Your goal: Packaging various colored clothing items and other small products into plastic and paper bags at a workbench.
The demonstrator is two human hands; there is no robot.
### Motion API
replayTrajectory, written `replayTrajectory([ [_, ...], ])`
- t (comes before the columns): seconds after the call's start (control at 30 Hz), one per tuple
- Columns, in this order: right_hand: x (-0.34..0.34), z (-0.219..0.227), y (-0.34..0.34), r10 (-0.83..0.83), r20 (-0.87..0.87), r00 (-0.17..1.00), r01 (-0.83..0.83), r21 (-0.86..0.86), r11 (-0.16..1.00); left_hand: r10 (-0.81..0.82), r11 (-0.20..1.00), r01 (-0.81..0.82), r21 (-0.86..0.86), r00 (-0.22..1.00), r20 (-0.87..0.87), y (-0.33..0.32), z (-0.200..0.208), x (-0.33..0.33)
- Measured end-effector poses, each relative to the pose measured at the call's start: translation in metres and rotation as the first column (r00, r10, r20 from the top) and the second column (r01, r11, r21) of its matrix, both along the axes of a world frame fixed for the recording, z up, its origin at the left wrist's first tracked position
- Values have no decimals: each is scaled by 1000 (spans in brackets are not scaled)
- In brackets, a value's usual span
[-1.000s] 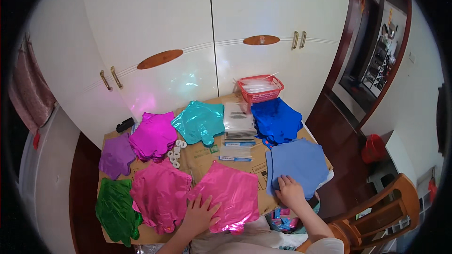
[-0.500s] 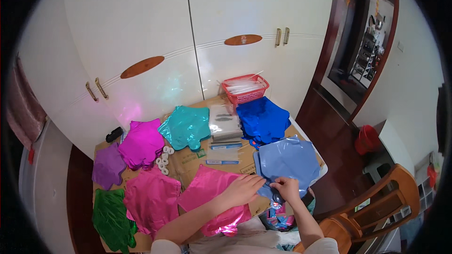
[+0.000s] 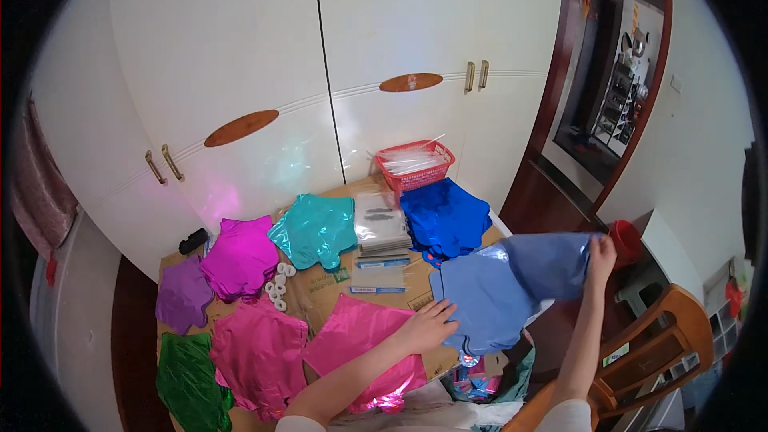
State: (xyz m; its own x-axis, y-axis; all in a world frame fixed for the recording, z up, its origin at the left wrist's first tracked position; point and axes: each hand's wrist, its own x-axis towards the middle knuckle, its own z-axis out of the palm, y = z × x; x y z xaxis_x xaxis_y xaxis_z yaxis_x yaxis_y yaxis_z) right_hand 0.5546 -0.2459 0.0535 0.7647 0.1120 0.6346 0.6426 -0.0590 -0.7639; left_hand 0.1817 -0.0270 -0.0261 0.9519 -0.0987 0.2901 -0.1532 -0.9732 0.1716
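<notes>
At the table's right side lies a stack of flat grey-blue foil balloons [image 3: 488, 304]. My left hand [image 3: 428, 328] rests on the stack's left edge, fingers outstretched, with the forearm across a pink foil piece [image 3: 352, 336]. Off to the right, my right hand [image 3: 602, 260] is closed on the corner of a grey-blue foil balloon [image 3: 552, 266], which is raised and stretches from the stack past the table edge. Behind the stack sits a pile of shiny dark-blue star-shaped foils [image 3: 448, 216].
Teal [image 3: 316, 230], magenta [image 3: 240, 258], purple [image 3: 184, 294], pink [image 3: 260, 352] and green [image 3: 192, 380] foil piles line the table's left. Small white rolls [image 3: 278, 286], clear bags [image 3: 380, 224] and a red basket [image 3: 416, 180] of straws lie mid-table. A wooden chair [image 3: 680, 336] stands right.
My right hand has moved from the stack's near edge up and right, lifting a grey-blue foil balloon with it. My left hand has stayed by the stack's left edge, its fingers now flatter.
</notes>
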Motion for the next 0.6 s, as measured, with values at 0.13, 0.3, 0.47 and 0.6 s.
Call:
replayTrajectory([
  [0.13,-50,87,89,-196,221,955,258,-299,919,42,999,-42,17,999,-9,0,-5,-4],
  [0.3,-72,57,206,326,654,683,146,-559,816,44,999,-44,-6,999,-10,-1,-5,-2],
  [0.47,-122,-20,272,698,284,657,22,-933,359,36,994,-38,-107,999,-17,13,10,-2],
  [0.6,-149,-36,273,782,278,558,-63,-925,374,42,999,-43,-10,997,-69,65,80,-15],
])
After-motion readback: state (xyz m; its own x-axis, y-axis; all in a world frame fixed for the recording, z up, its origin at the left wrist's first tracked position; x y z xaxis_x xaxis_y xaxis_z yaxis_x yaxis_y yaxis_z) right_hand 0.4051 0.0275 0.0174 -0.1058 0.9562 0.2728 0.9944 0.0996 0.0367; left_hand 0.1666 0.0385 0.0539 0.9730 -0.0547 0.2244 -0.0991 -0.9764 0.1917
